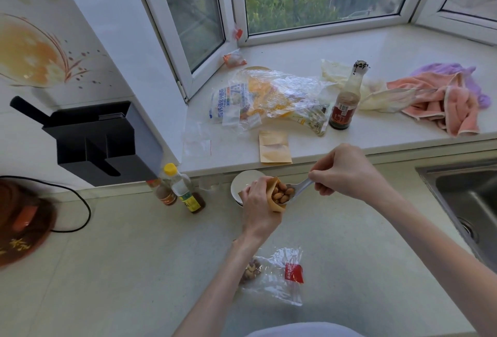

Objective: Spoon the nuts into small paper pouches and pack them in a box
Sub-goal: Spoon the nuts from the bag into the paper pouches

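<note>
My left hand (259,203) grips a small brown paper pouch (277,206), held open above the counter, with several almonds (282,193) showing in its mouth. My right hand (347,172) holds a metal spoon (302,187) whose bowl is at the pouch's opening among the nuts. A white bowl (243,182) stands behind my left hand, mostly hidden. A clear plastic bag (279,274) with a red label lies near me on the counter, with mixed nuts (251,269) at its left end. More flat brown pouches (274,148) lie on the window sill. No box is visible.
Oil and sauce bottles (183,188) stand left of the bowl. A black knife rack (96,140) hangs on the wall. On the sill lie crumpled plastic bags (271,97), a dark sauce bottle (345,102) and pink cloths (443,100). A steel sink (468,202) is at right, a brown appliance (21,218) at left.
</note>
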`<state>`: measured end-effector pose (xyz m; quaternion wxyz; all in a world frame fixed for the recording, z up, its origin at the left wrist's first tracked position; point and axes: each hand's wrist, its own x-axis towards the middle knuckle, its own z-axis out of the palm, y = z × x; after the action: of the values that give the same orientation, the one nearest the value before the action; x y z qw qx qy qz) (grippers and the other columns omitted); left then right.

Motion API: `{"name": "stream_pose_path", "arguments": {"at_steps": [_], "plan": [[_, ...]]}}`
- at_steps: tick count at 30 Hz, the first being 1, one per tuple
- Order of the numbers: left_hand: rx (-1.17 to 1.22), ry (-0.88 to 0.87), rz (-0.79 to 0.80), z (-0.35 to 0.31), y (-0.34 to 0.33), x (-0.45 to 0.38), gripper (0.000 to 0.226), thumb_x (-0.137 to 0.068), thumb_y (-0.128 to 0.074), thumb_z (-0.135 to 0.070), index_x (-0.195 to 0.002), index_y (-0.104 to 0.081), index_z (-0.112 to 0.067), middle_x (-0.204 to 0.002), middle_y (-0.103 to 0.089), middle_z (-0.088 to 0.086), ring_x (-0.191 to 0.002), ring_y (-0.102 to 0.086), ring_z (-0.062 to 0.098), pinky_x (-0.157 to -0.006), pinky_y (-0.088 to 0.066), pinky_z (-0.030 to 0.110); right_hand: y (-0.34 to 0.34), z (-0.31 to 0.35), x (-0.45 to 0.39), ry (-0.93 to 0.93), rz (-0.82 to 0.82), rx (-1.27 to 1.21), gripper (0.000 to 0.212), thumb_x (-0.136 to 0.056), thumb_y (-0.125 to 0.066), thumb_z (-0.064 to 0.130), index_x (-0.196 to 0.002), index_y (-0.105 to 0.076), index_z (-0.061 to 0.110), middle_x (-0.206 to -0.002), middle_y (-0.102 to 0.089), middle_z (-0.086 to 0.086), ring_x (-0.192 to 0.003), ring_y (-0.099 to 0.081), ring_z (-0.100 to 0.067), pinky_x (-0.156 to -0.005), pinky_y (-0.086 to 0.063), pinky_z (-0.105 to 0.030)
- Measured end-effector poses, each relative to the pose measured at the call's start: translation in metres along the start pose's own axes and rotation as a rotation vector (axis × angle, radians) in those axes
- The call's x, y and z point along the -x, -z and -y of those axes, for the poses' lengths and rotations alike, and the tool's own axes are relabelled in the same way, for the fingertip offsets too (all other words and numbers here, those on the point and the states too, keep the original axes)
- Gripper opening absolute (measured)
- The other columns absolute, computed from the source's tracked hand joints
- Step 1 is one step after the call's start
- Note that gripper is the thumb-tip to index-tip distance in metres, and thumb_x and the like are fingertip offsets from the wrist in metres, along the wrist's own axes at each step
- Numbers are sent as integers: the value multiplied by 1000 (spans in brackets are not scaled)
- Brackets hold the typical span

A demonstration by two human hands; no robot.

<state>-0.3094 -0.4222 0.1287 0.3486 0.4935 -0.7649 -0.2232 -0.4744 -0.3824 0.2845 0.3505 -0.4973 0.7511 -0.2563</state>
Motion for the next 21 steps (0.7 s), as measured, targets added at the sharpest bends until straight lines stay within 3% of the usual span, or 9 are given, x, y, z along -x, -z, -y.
{"name": "stream_pose_path", "arguments": {"at_steps": [10, 21], "plan": [[28, 25, 15, 1, 1, 1, 40, -78, -75, -15, -113, -55, -10, -98, -60, 1, -91, -56, 19, -93, -36, 34, -2, 8, 3, 39, -4, 36, 20, -79, -67, 6, -61, -74, 10, -51, -68, -2, -46, -66, -11, -45, -51, -16], [33, 34, 18, 7, -2, 0, 40, -77, -76, -12, -112, -56, -12, -99, -63, 0, -91, -57, 19, -94, -40, 35, 0, 14, 5, 44, -19, 37, 20, -79, -67, 5, -60, -74, 8, -52, -68, -3, -48, -67, -15, -53, -59, -27]]}}
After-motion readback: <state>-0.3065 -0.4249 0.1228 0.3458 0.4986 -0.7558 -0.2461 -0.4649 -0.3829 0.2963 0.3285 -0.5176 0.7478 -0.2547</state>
